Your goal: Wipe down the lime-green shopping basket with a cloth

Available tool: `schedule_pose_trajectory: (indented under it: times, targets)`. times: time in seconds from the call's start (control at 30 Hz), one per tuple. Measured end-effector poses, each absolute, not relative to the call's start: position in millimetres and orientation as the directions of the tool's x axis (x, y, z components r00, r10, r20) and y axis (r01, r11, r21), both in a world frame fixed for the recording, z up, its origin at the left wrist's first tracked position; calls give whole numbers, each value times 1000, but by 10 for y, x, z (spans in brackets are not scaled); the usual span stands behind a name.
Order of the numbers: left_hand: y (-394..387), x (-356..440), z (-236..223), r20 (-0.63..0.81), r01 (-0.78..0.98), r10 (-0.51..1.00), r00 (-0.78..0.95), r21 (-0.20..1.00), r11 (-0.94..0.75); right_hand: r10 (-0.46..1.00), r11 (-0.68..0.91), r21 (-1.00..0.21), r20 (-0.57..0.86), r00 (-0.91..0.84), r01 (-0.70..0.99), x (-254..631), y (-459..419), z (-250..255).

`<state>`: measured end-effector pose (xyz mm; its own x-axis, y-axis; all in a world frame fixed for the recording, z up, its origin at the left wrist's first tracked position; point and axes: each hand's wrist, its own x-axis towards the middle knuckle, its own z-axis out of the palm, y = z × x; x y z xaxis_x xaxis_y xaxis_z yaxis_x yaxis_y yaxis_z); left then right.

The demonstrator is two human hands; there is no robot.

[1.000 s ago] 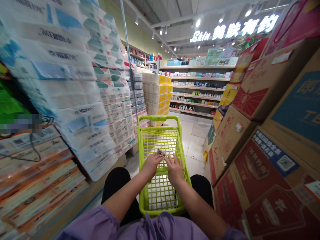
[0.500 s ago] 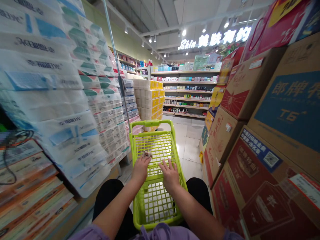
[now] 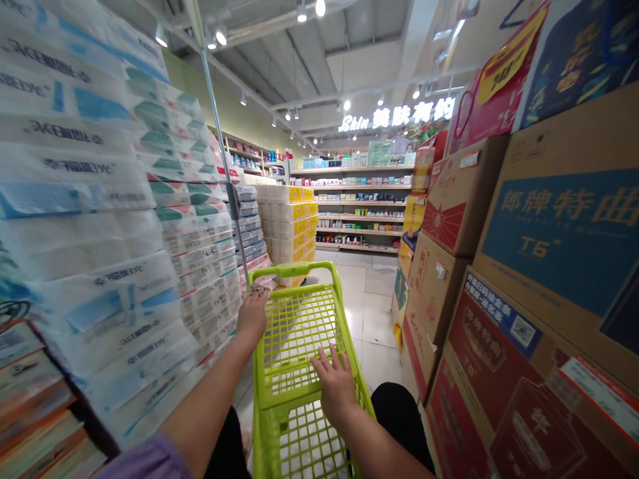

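Observation:
A lime-green plastic shopping cart [image 3: 302,269] stands right in front of me in a shop aisle. My left hand [image 3: 252,314] reaches to the cart's far left corner, by a thin metal pole [image 3: 223,159]. Its fingers are pinched on a small greyish crumpled thing [image 3: 259,288] that I cannot make out. My right hand [image 3: 334,384] lies flat on the cart's green grid panel with the fingers spread, holding nothing. My purple sleeve shows at the bottom left.
Tall stacks of packaged tissue paper [image 3: 100,219] wall the left side, close to the cart. Cardboard boxes [image 3: 544,246] are piled high on the right. Pale floor tiles [image 3: 372,313] run ahead to shelves of small goods [image 3: 364,213] and a yellow-and-white stack [image 3: 292,223].
My left hand has moved from the middle of the grid panel out to the cart's far left corner, still pinching the small thing. My right hand has stayed on the grid.

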<state>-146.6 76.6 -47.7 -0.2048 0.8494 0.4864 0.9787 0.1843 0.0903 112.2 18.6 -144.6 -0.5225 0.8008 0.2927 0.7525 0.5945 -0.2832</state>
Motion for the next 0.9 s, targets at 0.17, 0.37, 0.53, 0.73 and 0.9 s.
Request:
schedule_pose_trajectory:
  times: [0.17,0.37,0.53,0.73,0.9]
  targets:
    - [1203,-1287,-572,383,980,906,-182,146,135,759,614,-181,402,-512,768,1064,293,-1656]
    - [1256,-741,-920,371,983,927,-47,182,-23,742,618,-156,441,-506,770,1027,431,-1902]
    - [1021,-632,-900,249,978,963,106,146,-146,749,609,-216,472,-465,763,1040,391,-1902]
    - [251,-736,-1063,349,977,928,128,119,-179,719,613,-249,571,-397,750,1028,422,-2011]
    - [-295,-783,-1106,98,977,993,61,200,-80,708,621,-286,605,-366,730,1013,372,-1966]
